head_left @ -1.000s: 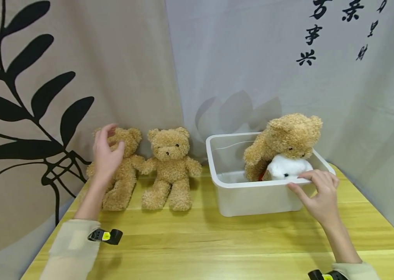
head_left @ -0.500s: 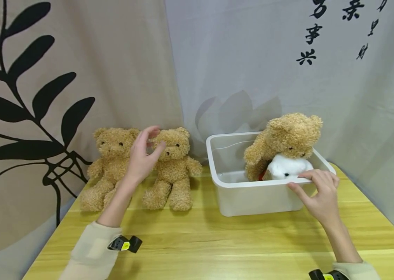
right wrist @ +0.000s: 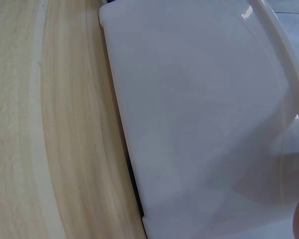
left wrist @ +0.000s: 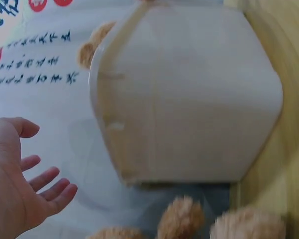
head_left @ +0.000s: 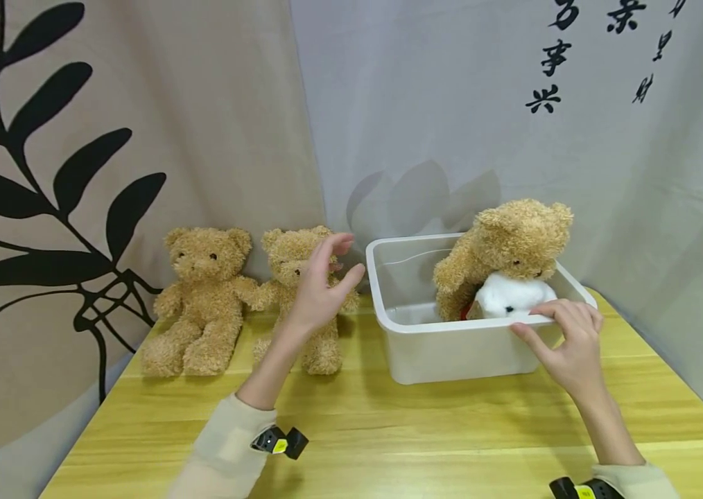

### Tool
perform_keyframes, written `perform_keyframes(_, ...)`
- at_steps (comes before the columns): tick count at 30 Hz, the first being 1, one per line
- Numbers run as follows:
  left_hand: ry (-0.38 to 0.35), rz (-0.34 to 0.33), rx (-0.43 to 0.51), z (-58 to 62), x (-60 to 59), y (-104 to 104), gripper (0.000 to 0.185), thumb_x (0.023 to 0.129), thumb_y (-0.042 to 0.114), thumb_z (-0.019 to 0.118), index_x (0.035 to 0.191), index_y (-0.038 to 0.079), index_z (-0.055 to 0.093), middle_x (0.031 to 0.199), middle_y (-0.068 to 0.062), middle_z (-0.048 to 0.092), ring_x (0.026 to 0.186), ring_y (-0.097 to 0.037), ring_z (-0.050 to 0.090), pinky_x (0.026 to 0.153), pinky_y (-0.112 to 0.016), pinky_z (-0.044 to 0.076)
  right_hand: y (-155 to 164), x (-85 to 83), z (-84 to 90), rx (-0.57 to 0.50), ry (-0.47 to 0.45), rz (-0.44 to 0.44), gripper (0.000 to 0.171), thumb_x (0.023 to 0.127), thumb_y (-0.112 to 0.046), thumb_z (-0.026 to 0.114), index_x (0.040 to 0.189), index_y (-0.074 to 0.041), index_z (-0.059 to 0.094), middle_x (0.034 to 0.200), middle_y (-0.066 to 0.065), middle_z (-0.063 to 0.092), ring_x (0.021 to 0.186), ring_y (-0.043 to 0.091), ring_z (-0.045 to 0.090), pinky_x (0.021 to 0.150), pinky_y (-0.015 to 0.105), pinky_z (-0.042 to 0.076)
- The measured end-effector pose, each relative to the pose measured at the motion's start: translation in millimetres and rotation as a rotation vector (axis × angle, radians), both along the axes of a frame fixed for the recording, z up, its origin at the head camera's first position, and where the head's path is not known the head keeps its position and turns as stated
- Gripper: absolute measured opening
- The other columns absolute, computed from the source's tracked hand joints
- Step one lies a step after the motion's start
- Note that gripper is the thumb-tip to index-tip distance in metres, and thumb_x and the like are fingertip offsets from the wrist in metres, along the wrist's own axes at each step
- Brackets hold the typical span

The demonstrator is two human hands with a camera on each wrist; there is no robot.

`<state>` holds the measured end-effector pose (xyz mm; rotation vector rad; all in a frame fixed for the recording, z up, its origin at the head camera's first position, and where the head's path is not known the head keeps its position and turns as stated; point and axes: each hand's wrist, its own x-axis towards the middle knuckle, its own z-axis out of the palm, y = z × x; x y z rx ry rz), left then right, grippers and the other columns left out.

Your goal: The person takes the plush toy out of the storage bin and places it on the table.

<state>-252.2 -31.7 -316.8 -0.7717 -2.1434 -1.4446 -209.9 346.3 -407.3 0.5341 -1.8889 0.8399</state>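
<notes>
So far two tan teddy bears are out of the bin: one (head_left: 202, 298) sits against the leaf-print curtain (head_left: 77, 173), the second (head_left: 298, 291) right beside it, paws touching. A third, bigger bear (head_left: 510, 253) is slumped inside the white plastic bin (head_left: 451, 353), leaning over a small white plush (head_left: 510, 294) tucked under its chin. My read is that it's roughly half sorted, with those two soft toys left in the bin.

The left hand (head_left: 320, 291) hangs in the air in front of the second bear, between it and the bin, fingers spread and loose, holding nothing. The right hand (head_left: 570, 346) rests on the bin's near rim at the right corner, fingers bent over the edge, fingertips close to the white plush; I can't tell if they touch it.

Textures: the bears are curly, nubby fleece with little black bead eyes, floppy limbs. The bin is smooth, slightly see-through plastic with rounded corners. The table (head_left: 420, 436) is pale yellow wood with long grain lines.
</notes>
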Motion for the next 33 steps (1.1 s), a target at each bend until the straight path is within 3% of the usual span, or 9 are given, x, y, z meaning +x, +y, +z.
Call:
perform_keyframes(9, 0.034, -0.080, -0.004, 4.5, -1.7, 48, 0.051, 0.092, 0.010, 0.068, 0.140, 0.002, 0.051, 0.131, -0.016, 0.056, 0.121, -0.027, 0.052, 0.097, -0.049, 0.050, -1, -1.5, 0.9, 0.003, 0.004, -0.001, 0.065, 0.085, -0.066, 0.068, 0.085, -0.001, 0.068, 0.082, 0.011, 0.065, 0.096, -0.001, 0.046, 0.105, 0.031, 0.019)
perform_keyframes(19, 0.023, -0.154, -0.085, 21.5, -1.9, 96, 0.060, 0.094, 0.018, 0.068, 0.147, 0.007, 0.042, 0.140, -0.012, 0.046, 0.124, -0.022, 0.044, 0.100, -0.034, 0.046, 0, -1.4, -0.2, 0.004, 0.004, -0.002, 0.066, 0.085, -0.066, 0.068, 0.085, 0.000, 0.068, 0.082, 0.011, 0.065, 0.097, -0.002, 0.045, 0.105, 0.032, 0.019)
perform_keyframes(24, 0.003, -0.150, -0.161, 30.3, -0.3, 115, 0.066, 0.094, 0.027, 0.067, 0.153, 0.017, 0.037, 0.145, -0.009, 0.039, 0.125, -0.017, 0.044, 0.097, -0.033, 0.045, -2, -3.4, -0.2, 0.000, 0.012, -0.005, 0.067, 0.085, -0.067, 0.068, 0.085, 0.000, 0.068, 0.083, 0.013, 0.065, 0.099, -0.002, 0.046, 0.105, 0.031, 0.019)
perform_keyframes(28, 0.031, -0.138, -0.187, 37.3, -3.4, 130, 0.065, 0.094, 0.029, 0.067, 0.154, 0.027, 0.040, 0.150, -0.005, 0.035, 0.127, -0.013, 0.042, 0.097, -0.032, 0.045, -3, -4.9, -0.1, 0.000, 0.029, -0.007, 0.068, 0.085, -0.066, 0.068, 0.084, 0.001, 0.068, 0.082, 0.016, 0.065, 0.100, -0.002, 0.046, 0.103, 0.031, 0.019)
perform_keyframes(33, 0.077, -0.104, -0.318, 44.6, -8.3, 151, 0.062, 0.096, 0.035, 0.065, 0.154, 0.033, 0.041, 0.157, 0.001, 0.028, 0.136, -0.017, 0.033, 0.100, -0.038, 0.043, -4, -2.6, 1.1, -0.009, 0.038, -0.009, 0.069, 0.085, -0.067, 0.067, 0.082, 0.003, 0.066, 0.079, 0.016, 0.063, 0.099, -0.003, 0.045, 0.103, 0.030, 0.019)
